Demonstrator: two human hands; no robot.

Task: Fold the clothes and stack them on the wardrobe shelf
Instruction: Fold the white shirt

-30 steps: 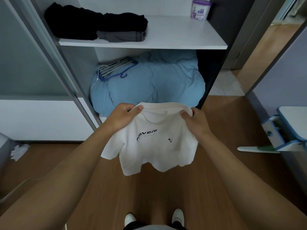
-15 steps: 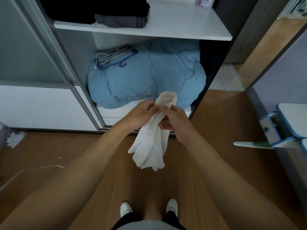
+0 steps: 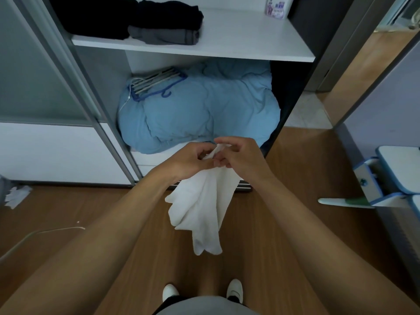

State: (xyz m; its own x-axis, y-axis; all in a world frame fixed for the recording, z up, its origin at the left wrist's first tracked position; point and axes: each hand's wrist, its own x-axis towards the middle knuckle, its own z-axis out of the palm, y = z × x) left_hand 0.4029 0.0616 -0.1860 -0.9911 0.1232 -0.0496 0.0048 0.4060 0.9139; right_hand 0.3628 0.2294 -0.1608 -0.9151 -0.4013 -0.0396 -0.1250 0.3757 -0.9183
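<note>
A small white T-shirt [image 3: 204, 208] hangs folded lengthwise in front of me, over the wooden floor. My left hand [image 3: 193, 159] pinches its top edge between thumb and fingers. My right hand [image 3: 241, 155] is right beside it, fingers curled at the same top edge, touching the cloth. Above, the white wardrobe shelf [image 3: 245, 39] carries folded black clothes [image 3: 145, 14] on top of a folded grey garment [image 3: 166, 36] at its left end.
A light blue duvet [image 3: 200, 110] with a bundle of hangers [image 3: 156, 84] fills the compartment below the shelf. A purple-lidded tub [image 3: 277, 6] stands at the shelf's back right. A blue and white chair [image 3: 391, 178] stands at the right. A sliding door frame [image 3: 68, 71] is at the left.
The shirt was spread open between both hands; the hands came together and it now hangs folded in half lengthwise, a little lower, with both hands at its top.
</note>
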